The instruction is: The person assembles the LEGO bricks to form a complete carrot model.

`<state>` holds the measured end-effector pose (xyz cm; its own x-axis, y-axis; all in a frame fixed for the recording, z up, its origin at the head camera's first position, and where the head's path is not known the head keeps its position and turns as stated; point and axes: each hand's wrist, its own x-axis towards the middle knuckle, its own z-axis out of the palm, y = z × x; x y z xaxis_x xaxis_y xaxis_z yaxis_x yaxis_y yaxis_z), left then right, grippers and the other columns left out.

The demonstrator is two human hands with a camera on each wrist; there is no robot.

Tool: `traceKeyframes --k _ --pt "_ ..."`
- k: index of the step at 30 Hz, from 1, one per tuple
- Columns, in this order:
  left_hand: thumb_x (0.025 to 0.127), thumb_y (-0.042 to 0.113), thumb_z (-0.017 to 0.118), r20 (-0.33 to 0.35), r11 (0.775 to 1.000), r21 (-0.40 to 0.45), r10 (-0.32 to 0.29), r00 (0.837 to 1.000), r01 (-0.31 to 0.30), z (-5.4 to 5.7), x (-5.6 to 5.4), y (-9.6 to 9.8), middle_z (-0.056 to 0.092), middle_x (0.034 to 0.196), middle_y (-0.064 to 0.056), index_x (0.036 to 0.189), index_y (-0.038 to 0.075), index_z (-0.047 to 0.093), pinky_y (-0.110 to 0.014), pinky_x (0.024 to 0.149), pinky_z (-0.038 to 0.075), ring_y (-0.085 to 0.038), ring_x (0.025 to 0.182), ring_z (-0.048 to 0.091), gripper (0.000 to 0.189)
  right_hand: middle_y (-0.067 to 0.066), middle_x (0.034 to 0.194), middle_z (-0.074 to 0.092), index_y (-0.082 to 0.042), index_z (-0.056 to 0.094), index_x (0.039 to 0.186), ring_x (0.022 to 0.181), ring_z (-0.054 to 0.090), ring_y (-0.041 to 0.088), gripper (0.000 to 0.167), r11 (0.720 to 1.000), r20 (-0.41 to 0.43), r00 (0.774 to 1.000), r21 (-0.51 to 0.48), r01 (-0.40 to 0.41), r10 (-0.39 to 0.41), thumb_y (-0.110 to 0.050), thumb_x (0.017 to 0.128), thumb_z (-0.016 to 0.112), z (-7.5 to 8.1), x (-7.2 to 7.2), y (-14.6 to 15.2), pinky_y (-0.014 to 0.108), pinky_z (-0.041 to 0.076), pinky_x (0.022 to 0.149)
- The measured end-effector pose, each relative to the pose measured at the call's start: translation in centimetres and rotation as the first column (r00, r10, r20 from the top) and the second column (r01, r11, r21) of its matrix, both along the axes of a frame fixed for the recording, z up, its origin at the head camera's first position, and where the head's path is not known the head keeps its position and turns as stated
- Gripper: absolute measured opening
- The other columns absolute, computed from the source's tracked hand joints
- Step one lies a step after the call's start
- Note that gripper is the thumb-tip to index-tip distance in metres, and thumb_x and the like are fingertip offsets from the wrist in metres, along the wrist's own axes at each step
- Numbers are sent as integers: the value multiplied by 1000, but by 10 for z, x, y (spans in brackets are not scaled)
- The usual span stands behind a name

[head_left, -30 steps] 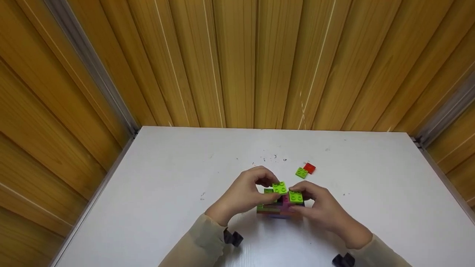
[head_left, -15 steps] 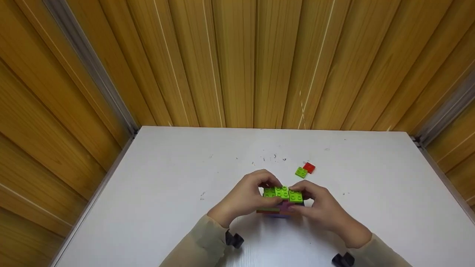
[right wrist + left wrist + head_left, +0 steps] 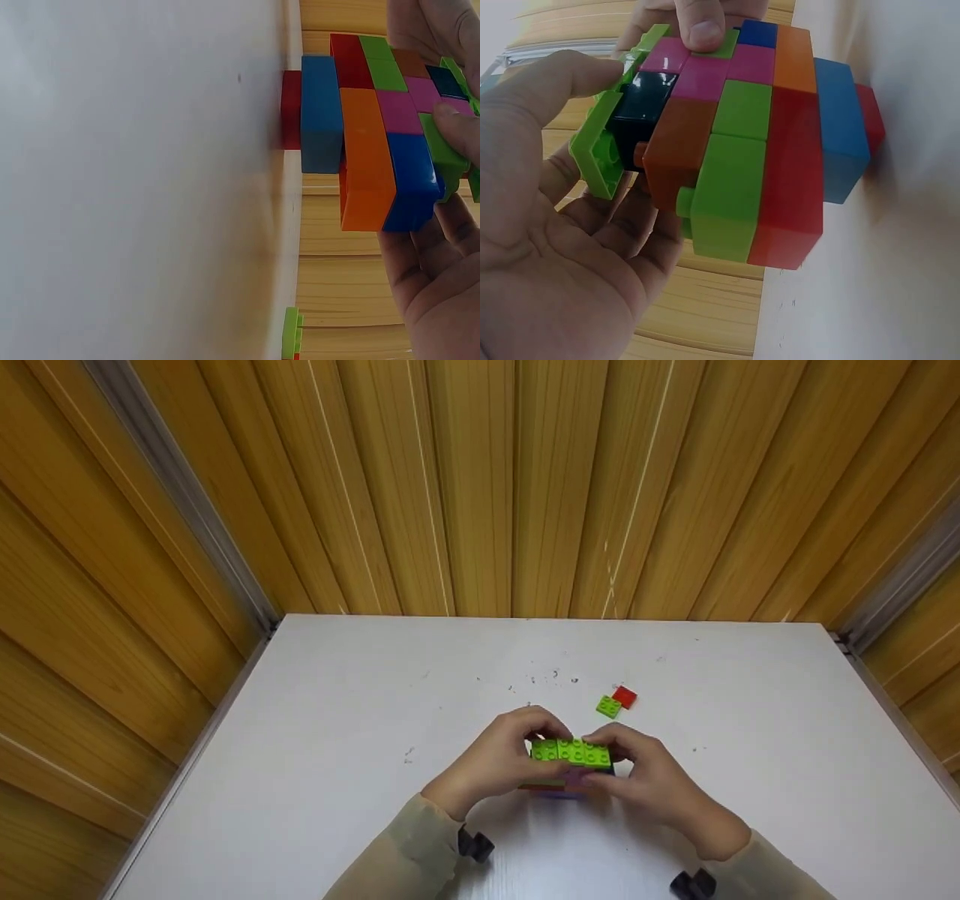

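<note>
A multicoloured stack of building bricks stands on the table, widening upward from a small red brick at its base. Three light green thin bricks line its top in a row. My left hand pinches the middle green brick, thumb in front and fingers behind. My right hand grips the stack's right end, its thumb on the near face and its fingers at the back. In the left wrist view, the end green brick sits slightly tilted over a black brick.
Beyond the stack lie a loose green brick and a red brick, close together on the white table. A wood-patterned panel wall rises behind the table. Small dark marks dot the tabletop.
My left hand has brought the middle green brick down and right, from raised and tilted to level in the row with the other two. My right hand has stayed almost still.
</note>
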<state>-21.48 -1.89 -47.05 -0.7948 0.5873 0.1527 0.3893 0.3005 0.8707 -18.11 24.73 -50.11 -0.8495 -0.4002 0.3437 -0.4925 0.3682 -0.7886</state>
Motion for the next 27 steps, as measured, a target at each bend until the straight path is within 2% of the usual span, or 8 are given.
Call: traceKeyframes --k 5,10,17,27 --pt "95 29 93 41 1000 5 11 999 -11 -2 2 2 74 122 12 125 25 80 -27 105 54 -2 113 65 33 8 126 81 -13 74 130 104 71 1 39 1000 18 1000 9 2 -2 -12 96 92 0 0 1 23 62 91" --pt "98 35 91 72 999 31 23 997 -25 -6 3 7 73 121 10 121 24 79 -27 103 55 -4 113 64 28 4 126 81 -16 74 129 105 72 2 39 1000 32 999 7 1 -1 -13 95 93 -2 -2 2 23 62 93" --pt "99 31 89 175 994 101 17 984 -35 -14 4 9 71 126 7 116 19 73 -27 99 56 -10 116 65 27 2 125 81 -18 73 130 105 73 2 40 1000 9 1000 11 -9 9 -14 95 92 -3 -4 3 24 63 93" --pt "100 25 88 235 982 186 -12 972 -33 -21 3 12 72 124 4 116 14 72 -23 93 57 -10 108 66 25 2 129 81 -19 74 130 112 73 1 39 1000 48 999 17 8 -9 -17 96 92 -2 -3 2 24 62 95"
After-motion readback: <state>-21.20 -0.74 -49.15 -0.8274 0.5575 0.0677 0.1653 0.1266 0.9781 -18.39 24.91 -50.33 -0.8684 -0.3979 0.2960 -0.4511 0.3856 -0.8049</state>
